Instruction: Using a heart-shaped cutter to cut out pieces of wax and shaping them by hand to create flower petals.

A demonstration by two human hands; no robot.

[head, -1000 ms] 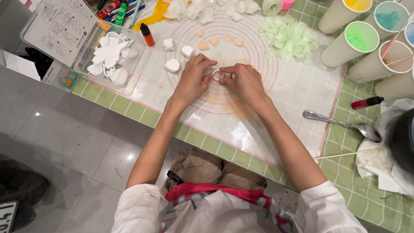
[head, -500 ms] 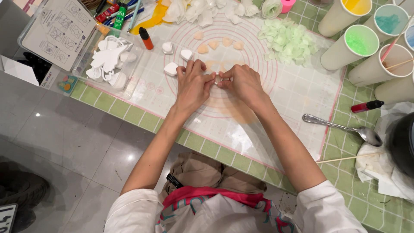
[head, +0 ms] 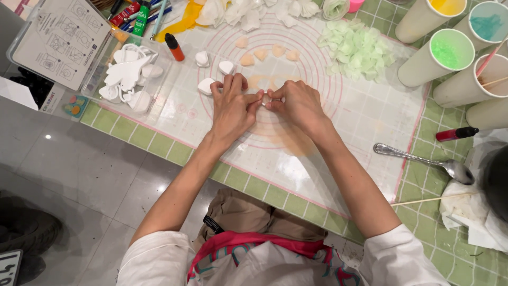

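My left hand (head: 231, 105) and my right hand (head: 295, 103) meet fingertip to fingertip over the middle of a translucent baking mat (head: 360, 127) printed with pink rings. Together they pinch a small pale piece, mostly hidden by my fingers. Several peach heart-shaped pieces (head: 262, 54) lie in an arc just beyond my hands. White heart-shaped cutters (head: 226, 67) sit beside my left hand. A smear of peach paste (head: 288, 139) lies on the mat under my right wrist.
A heap of pale green petals (head: 355, 48) and white petals (head: 248, 10) lie at the far side. Tall cups of coloured paste (head: 436, 55) stand right. A spoon (head: 423, 160), a skewer (head: 428, 200), a clear box of white cutters (head: 129, 77) and dye bottles (head: 173, 46) surround the mat.
My hands have stayed together at the mat's centre, fingers shifting slightly on the small piece. The view has drifted a little.
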